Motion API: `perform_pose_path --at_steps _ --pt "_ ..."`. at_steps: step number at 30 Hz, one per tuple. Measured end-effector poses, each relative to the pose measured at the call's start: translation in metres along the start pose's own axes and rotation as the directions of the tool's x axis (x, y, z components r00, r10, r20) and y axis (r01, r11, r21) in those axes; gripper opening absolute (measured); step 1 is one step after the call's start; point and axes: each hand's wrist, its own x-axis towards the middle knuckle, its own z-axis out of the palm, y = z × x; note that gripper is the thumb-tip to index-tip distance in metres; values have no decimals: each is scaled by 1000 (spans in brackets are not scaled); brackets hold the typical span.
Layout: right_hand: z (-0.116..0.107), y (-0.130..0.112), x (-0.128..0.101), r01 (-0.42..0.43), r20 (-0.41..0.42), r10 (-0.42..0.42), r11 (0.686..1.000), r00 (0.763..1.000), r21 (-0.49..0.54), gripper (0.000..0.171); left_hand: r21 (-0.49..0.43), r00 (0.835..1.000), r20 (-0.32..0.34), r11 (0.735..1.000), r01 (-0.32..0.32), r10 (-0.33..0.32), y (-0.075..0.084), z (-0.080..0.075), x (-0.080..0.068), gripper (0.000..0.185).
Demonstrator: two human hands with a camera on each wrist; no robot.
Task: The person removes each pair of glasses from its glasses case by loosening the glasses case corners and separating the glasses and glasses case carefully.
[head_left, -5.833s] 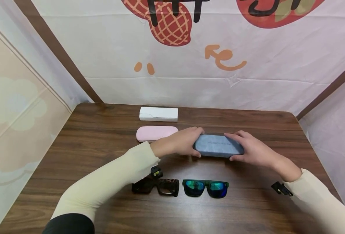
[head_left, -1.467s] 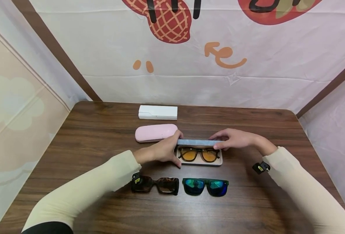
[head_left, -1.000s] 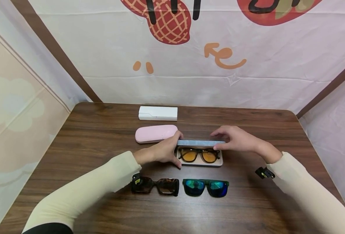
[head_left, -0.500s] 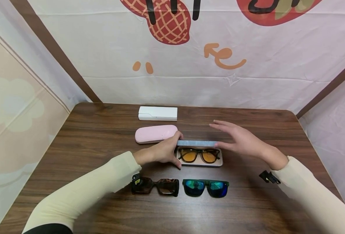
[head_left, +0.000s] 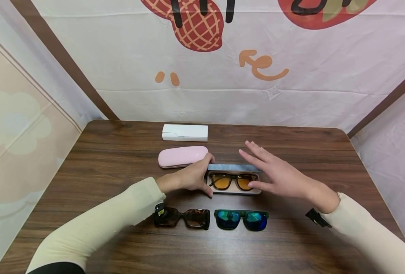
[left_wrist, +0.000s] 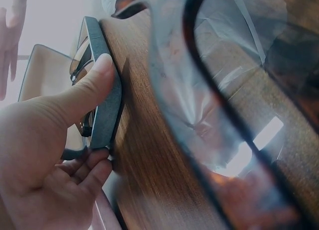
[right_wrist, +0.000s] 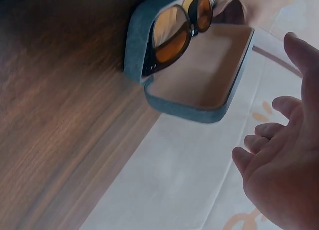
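A blue glasses case (head_left: 231,167) stands with its lid raised on the wooden table. Inside, on the pale lining, lie glasses (head_left: 221,182) with dark frames and orange lenses. My left hand (head_left: 192,177) grips the case's left end; in the left wrist view its thumb (left_wrist: 92,88) lies on the front wall and other fingers bend around the end. My right hand (head_left: 284,175) holds nothing, its fingers spread over the right end, hiding part of the case and overlapping the right lens. The right wrist view shows the lid's beige inside (right_wrist: 204,65) beside the right fingers.
Tortoiseshell sunglasses (head_left: 197,218) and mirrored blue-green sunglasses (head_left: 255,221) lie in front of the case. Behind the left hand is a pink glasses case (head_left: 181,156), and farther back a white case (head_left: 185,133). A printed cloth (head_left: 216,102) hangs behind the table (head_left: 291,243).
The blue case, earlier closed between both hands, now stands open farther left. My right hand has left the lid, spread its fingers and come forward over the right end. The left hand keeps its grip.
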Motion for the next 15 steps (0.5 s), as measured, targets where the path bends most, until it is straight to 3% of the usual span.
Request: perform_pose_path --at_steps 8,15 --pt "10 -9 -2 123 -3 -123 992 992 -11 82 -5 1000 -6 1000 -28 28 -2 0 1 93" --pt "18 -11 -4 257 -2 -257 966 966 18 70 -7 999 -7 999 -43 42 -2 0 0 94"
